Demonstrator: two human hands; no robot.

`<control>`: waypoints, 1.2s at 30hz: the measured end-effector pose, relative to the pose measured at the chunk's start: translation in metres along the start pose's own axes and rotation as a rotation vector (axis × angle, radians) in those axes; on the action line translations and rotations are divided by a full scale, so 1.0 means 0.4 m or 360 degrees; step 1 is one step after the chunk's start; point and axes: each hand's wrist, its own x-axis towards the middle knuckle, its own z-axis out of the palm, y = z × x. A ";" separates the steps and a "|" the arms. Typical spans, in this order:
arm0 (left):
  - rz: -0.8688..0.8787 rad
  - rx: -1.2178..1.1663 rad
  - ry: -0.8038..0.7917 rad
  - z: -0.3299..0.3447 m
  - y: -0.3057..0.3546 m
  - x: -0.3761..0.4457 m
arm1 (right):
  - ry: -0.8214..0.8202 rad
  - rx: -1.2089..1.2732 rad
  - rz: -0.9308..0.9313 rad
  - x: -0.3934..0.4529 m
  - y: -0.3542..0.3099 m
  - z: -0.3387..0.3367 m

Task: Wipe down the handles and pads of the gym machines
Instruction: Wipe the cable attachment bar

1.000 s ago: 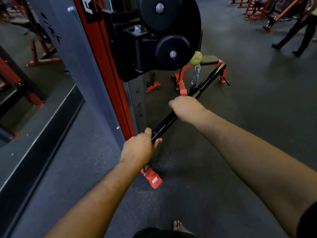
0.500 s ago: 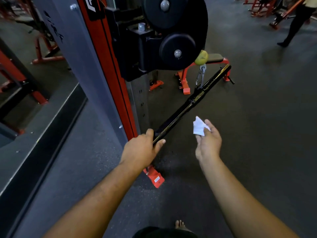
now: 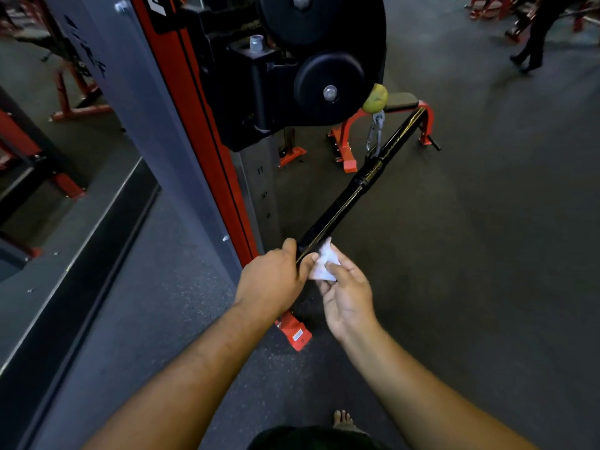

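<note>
A long black straight bar handle hangs by a metal clip under a yellow-green ball stop on the cable machine. My left hand grips the near end of the bar. My right hand holds a small white wipe with thumb and fingers, palm turned up, and the wipe touches the bar right beside my left hand's fingers.
The machine's red and grey upright and black pulley housing stand just ahead on the left. A red foot sticks out on the floor below my hands. A red bench stands behind the bar. A person walks at far right.
My right hand let go of the middle of the bar, drew back with the white wipe, then brought it to the bar's near end beside my left hand. My left hand kept its grip.
</note>
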 end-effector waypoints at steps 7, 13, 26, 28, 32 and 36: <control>0.0121 -0.0201 -0.0055 0.026 0.010 -0.005 | 0.0161 0.0130 -0.0289 0.231 -0.160 0.077; 0.0156 -0.0195 0.0034 0.033 0.016 -0.014 | 0.0087 -0.0123 -0.0135 0.191 -0.104 0.080; 0.0093 -0.0530 -0.0074 0.055 -0.040 0.003 | 0.0215 -0.0669 -0.0748 0.143 -0.144 0.035; 0.0063 -0.0773 -0.0009 0.070 -0.068 -0.022 | 0.0186 -0.1073 -0.0970 0.142 -0.146 0.043; -0.0245 -0.1636 -0.0011 0.089 -0.062 -0.057 | -0.0388 -0.1851 -0.1561 0.081 -0.023 0.011; -0.0564 -0.2122 -0.0041 0.059 -0.058 -0.052 | -0.0864 -0.2057 -0.1767 0.024 0.050 -0.048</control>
